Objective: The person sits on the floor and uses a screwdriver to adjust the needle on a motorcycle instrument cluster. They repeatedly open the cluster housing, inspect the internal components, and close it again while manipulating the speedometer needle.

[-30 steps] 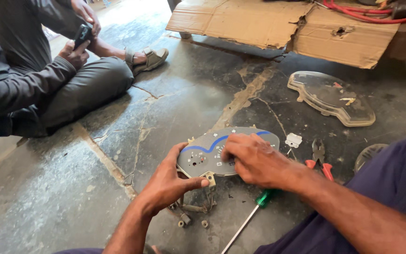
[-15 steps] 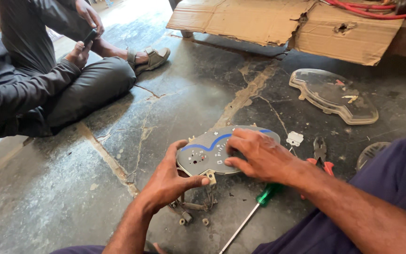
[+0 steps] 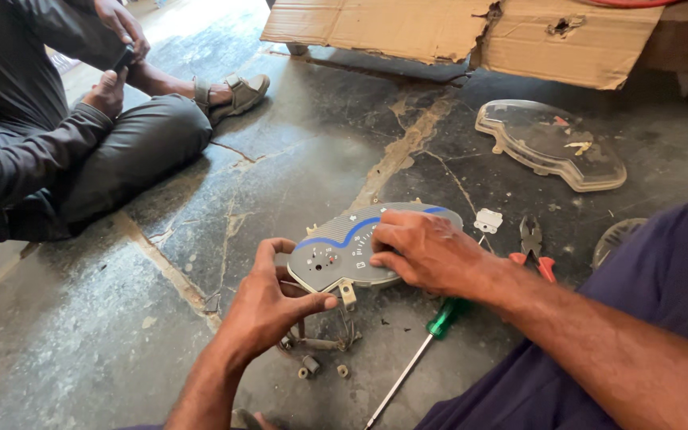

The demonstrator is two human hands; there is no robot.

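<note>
Both hands held a grey gauge panel (image 3: 344,251). The left hand (image 3: 268,306) had a closed grip on its near edge. The right hand (image 3: 428,251) pressed its top, fingers curled, above a green screwdriver (image 3: 439,322).

Grey gauge panel (image 3: 344,248), blue curved stripe, face up, tilted, above floor

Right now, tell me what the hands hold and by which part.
Both hold the grey instrument cluster panel: left hand grips its lower left edge, right hand lies over its right face.
</note>
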